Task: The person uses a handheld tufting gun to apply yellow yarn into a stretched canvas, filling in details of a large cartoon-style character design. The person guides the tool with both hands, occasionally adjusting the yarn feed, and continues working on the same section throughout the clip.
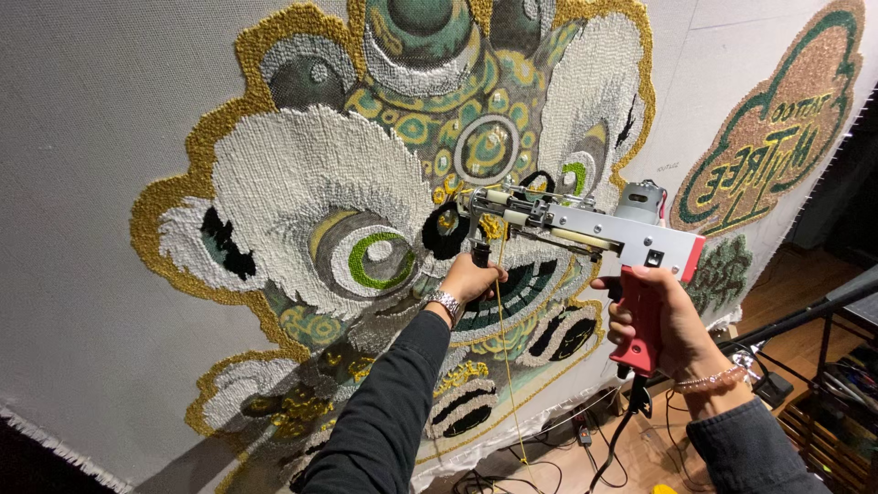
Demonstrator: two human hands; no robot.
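My right hand (675, 322) grips the red pistol handle of a grey tufting gun (604, 233). My left hand (473, 277), with a metal watch at the wrist, is closed around the gun's black front handle below the needle end. The needle end (476, 203) rests against a stretched grey cloth (82, 165) bearing a tufted lion-like face (366, 183) in white, gold, green and black. A thin yellow yarn (505, 366) hangs from the gun down toward the floor.
A smaller green and gold tufted emblem (777, 128) sits on the cloth at upper right. Black cables (567, 430) lie on the wooden floor below. A dark metal stand (805, 316) and a crate stand at lower right.
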